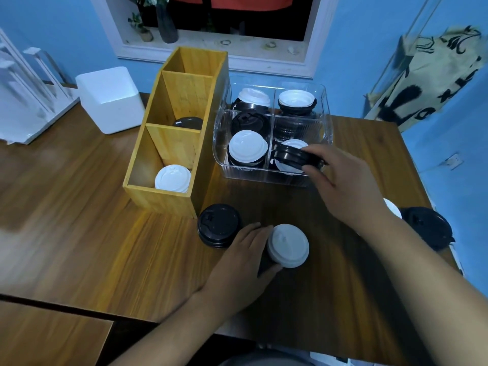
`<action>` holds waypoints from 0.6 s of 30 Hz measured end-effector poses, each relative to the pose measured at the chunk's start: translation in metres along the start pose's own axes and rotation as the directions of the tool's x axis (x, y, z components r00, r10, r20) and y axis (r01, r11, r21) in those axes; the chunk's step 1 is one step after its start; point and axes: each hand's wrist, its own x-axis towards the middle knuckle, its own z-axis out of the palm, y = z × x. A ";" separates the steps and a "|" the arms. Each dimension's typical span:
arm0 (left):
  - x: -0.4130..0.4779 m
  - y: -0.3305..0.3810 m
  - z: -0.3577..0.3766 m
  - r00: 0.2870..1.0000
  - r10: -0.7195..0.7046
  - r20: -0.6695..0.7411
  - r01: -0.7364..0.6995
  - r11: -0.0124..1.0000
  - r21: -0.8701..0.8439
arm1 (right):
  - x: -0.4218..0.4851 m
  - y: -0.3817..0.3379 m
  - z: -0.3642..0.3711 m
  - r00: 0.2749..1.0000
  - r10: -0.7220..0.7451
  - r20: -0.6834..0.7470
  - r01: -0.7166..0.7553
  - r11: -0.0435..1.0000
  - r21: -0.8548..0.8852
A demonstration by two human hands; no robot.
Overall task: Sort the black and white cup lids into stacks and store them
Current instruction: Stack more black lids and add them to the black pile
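Note:
A clear plastic bin (272, 178) with four compartments holds mixed black and white lids. My right hand (343, 186) grips a black lid (295, 155) tilted over the bin's near right compartment. My left hand (243, 262) holds a white lid stack (288, 245) on the table. A black lid stack (218, 225) stands just left of it. The wooden organizer (158, 194) has a white lid (173, 178) in its near compartment and a black lid (188, 122) in the middle one.
A white foam box (111, 99) stands left of the organizer. More lids, a black lid pile (427, 227) and a white lid (393, 207), lie at the table's right edge. A white rack (23, 101) is at far left. The window sill is behind.

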 end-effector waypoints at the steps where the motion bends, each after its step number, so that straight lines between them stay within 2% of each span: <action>1: 0.000 0.000 0.000 1.000 0.001 -0.001 -0.001 1.000 0.005 | -0.012 -0.004 -0.002 0.998 0.042 -0.047 -0.035 0.989 0.141; 4: 0.000 0.001 0.001 0.999 0.024 -0.025 -0.024 1.000 0.002 | -0.039 -0.004 0.008 0.982 0.188 -0.020 -0.163 0.898 0.408; 9: -0.007 0.003 -0.010 0.994 0.060 -0.087 -0.064 0.997 -0.041 | -0.044 0.015 0.041 0.906 0.335 0.259 -0.419 0.803 0.425; 11: -0.016 -0.001 -0.021 0.982 0.047 -0.184 -0.056 0.998 -0.039 | -0.041 0.020 0.050 0.883 0.349 0.313 -0.450 0.818 0.359; 14: -0.030 -0.017 -0.038 0.943 -0.027 -0.331 0.032 0.999 0.010 | -0.035 0.027 0.061 0.874 0.350 0.337 -0.424 0.888 0.176; 16: -0.038 -0.031 -0.045 0.924 -0.076 -0.374 0.100 0.994 0.045 | -0.035 0.029 0.067 0.878 0.349 0.328 -0.386 0.921 0.055; 18: -0.045 -0.043 -0.050 0.922 -0.147 -0.358 0.177 0.983 0.053 | -0.038 0.030 0.071 0.898 0.334 0.285 -0.332 0.942 -0.055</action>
